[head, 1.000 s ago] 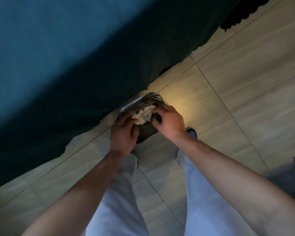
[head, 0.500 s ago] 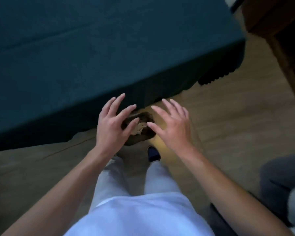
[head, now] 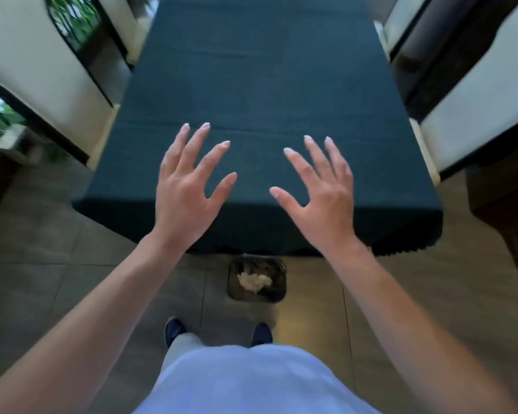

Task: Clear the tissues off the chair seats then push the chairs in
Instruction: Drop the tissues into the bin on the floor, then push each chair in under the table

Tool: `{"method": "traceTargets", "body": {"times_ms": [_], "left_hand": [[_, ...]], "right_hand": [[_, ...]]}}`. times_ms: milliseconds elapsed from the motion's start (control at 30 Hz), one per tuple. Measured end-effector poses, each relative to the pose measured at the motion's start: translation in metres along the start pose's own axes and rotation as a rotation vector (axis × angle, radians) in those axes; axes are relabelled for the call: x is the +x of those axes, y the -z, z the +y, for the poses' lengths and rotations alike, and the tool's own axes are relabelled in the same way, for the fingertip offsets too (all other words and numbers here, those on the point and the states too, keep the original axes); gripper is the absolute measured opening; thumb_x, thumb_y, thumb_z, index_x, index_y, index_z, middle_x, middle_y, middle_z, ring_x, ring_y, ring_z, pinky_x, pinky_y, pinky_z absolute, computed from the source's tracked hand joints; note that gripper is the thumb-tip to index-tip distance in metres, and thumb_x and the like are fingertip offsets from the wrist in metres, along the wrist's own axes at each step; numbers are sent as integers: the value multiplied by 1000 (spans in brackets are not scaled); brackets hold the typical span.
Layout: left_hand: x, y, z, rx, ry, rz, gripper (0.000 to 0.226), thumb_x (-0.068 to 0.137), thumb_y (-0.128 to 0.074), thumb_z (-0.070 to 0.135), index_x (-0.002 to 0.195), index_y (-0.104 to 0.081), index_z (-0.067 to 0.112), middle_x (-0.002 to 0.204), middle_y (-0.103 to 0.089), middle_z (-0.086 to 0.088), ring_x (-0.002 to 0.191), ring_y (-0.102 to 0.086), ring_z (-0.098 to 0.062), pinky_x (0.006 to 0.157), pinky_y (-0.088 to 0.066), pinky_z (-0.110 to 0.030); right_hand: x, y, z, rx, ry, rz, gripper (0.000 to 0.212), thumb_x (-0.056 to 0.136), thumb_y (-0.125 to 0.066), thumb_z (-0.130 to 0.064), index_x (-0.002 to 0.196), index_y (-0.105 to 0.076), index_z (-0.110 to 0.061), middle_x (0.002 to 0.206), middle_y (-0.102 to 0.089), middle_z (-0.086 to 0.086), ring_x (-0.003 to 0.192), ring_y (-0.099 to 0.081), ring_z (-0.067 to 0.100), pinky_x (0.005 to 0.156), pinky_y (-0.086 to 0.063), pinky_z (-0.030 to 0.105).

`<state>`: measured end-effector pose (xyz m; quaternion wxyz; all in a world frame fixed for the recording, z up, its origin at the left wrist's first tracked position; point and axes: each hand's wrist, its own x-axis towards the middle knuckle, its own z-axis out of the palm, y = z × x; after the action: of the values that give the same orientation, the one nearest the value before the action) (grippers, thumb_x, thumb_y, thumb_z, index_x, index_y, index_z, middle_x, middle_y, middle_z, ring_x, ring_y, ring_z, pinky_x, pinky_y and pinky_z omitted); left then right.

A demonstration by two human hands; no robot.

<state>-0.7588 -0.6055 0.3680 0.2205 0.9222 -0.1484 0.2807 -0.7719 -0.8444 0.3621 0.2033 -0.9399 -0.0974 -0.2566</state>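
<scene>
Hands: your left hand (head: pixel 186 186) and right hand (head: pixel 320 195) are both raised above the near end of the table (head: pixel 263 85), palms down, fingers straight and spread apart, holding nothing. Whether they touch the cloth cannot be told.

Tissues (head: pixel 254 281): one crumpled pale wad, lying inside the small dark bin (head: pixel 278 289) on the tiled floor (head: pixel 57 264), just below the table's near edge and between your two forearms.

Table: long, covered by a dark teal cloth that hangs over the near edge.

Chairs: pale-backed with dark frames. On the left side, chair (head: pixel 36 64) stands beside the table's long edge; on the right side, another chair (head: pixel 473 94) does the same. Their seats are hidden from this angle.

Feet: your dark shoes (head: pixel 174 330) stand on the floor just short of the bin.
</scene>
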Motion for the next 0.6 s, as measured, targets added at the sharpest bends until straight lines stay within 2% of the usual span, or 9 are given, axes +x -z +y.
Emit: {"method": "traceTargets", "body": {"times_ms": [100, 267, 433, 600], "left_hand": [[10, 45, -31, 87, 31, 96, 47, 105, -57, 40, 147, -55, 20, 162, -40, -8, 154, -28, -32, 120, -33, -55], [13, 119, -94, 197, 95, 196, 49, 103, -59, 39, 148, -52, 20, 162, -36, -12, 152, -31, -34, 122, -31, -51], [-7, 196, -156, 281, 125, 266, 44, 103, -59, 39, 144, -56, 20, 162, -36, -11, 152, -31, -34, 119, -35, -54], [-37, 257, -222, 432, 196, 270, 46, 106, -50, 45, 145, -55, 20, 165, -32, -12, 152, -30, -36, 119, -32, -56]], "right_hand": [[28, -4, -45, 51, 117, -5, 62, 97, -57, -63, 150, -53, -31, 164, -40, 2, 156, -25, 30, 123, -25, 55], [70, -10, -116, 88, 243, 56, 60, 99, -55, -60, 152, -50, -30, 165, -36, 3, 157, -23, 29, 124, -23, 55], [96, -32, -191, 105, 278, 110, 59, 99, -59, -56, 151, -51, -28, 164, -37, 5, 156, -24, 31, 124, -24, 56], [102, -62, -275, 125, 256, 113, 59, 100, -54, -57, 152, -50, -28, 166, -35, 4, 157, -22, 31, 125, -20, 53]]}}
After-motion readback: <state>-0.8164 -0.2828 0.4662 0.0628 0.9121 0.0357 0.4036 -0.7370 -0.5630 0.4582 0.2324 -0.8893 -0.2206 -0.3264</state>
